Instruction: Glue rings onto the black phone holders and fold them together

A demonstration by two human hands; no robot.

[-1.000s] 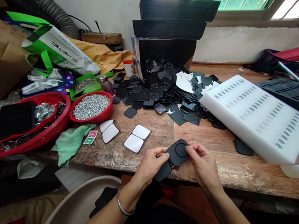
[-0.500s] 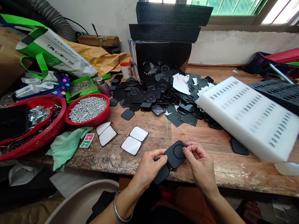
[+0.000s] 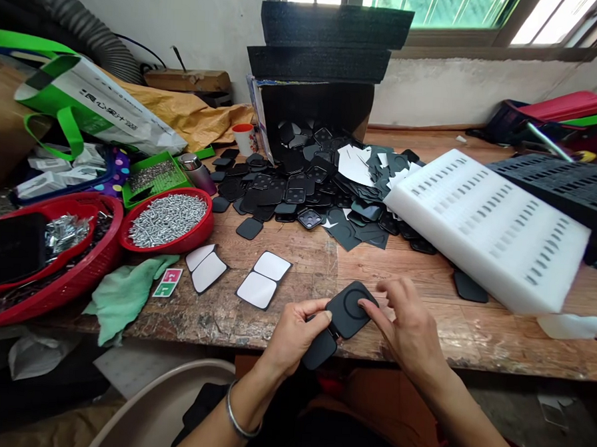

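Note:
A black two-panel hinged pad [image 3: 350, 309], with a round ring marked on its larger panel, is held over the table's front edge. My left hand [image 3: 293, 333] is closed on it near the hinge, thumb on top. The smaller panel [image 3: 320, 349] hangs below, toward me. My right hand [image 3: 409, 323] has its thumb on the ring's right side, while its fingers are raised and apart from the pad. Beyond my hands lie two sheets of white-faced square stickers, a left sheet [image 3: 207, 268] and a right sheet [image 3: 264, 280].
Black square parts [image 3: 280, 189] spill from a box at the back. A white foam block [image 3: 488, 227] with slots lies at right. To the left are a red basket of screws [image 3: 167, 220], a larger red basket [image 3: 112, 240] and a green cloth [image 3: 129, 295].
My right hand's fingers have lifted off the pad's right corner and spread, and the thumb now rests on the ring. My left hand keeps its hold. The view has shifted slightly right.

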